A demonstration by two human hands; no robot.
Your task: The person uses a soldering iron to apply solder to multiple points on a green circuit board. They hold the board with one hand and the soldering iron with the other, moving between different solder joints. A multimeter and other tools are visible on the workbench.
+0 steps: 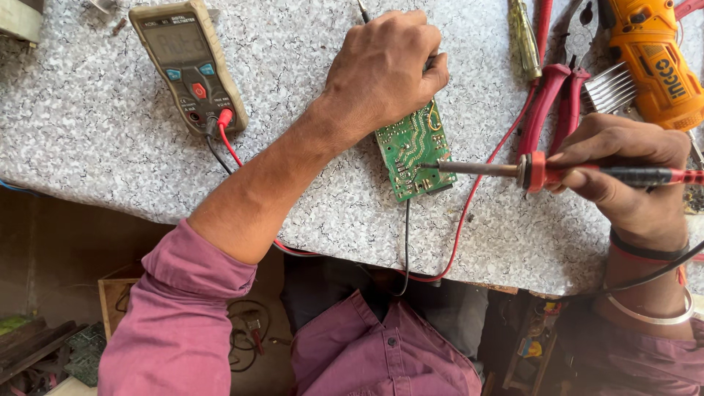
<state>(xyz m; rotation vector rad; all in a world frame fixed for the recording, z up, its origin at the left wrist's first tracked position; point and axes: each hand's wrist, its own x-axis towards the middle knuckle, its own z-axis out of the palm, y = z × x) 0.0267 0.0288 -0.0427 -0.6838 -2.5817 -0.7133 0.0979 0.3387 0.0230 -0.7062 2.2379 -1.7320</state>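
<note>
Speckled grey tabletop [88,139]: left hand [385,66] clamps the green circuit board [412,150] near the front edge; right hand [623,172] grips a soldering iron [557,172], tip pointing left, touching the board.

On the counter [95,139], I see the circuit board [414,152] at centre, partly under my left hand [381,70]. The multimeter [189,64] lies well to its left, its leads [229,150] running toward the near edge. To the board's right, my right hand [623,172] holds the soldering iron [513,170], its tip touching the board's right edge. Behind that hand lie the pliers [561,95], with a screwdriver [524,40] to their left and a power drill [656,62] to their right.
</note>
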